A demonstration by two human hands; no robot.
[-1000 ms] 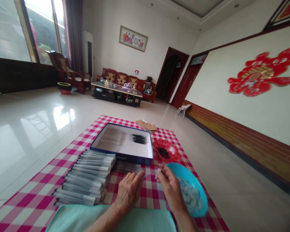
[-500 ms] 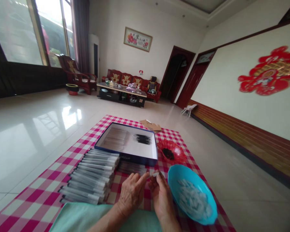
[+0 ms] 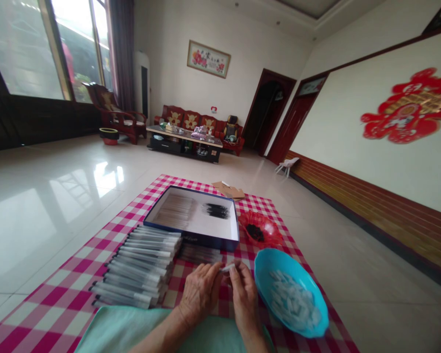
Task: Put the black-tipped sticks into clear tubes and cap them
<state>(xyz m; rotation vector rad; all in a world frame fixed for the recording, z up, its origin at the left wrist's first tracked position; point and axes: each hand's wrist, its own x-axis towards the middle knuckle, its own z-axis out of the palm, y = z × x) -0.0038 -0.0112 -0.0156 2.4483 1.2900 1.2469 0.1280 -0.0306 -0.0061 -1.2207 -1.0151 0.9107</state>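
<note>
My right hand (image 3: 244, 290) is closed in a pinch on a small whitish pen cap (image 3: 228, 268). Against the cap's other end are the bent fingertips of my left hand (image 3: 200, 291); whatever they grip is hidden. To the left lies a stack of capped pens (image 3: 139, 269) with clear barrels and dark ends. More thin clear tubes (image 3: 200, 254) lie just beyond my hands. On the right, a blue bowl (image 3: 262, 274) holds many whitish translucent caps (image 3: 297, 299).
A shallow white-lined box (image 3: 194, 230) contains clear tubes (image 3: 174, 211) and small black-ended parts (image 3: 216, 211). Beside it stands a red flower-shaped dish (image 3: 270, 230) with dark bits. Cardboard (image 3: 230, 190) lies at the back of the checked tablecloth (image 3: 69, 289); green cloth (image 3: 121, 328) lies in front.
The cap has shifted slightly left, closer to my left fingertips. My right hand has turned a little, and its thumb now presses on the cap.
</note>
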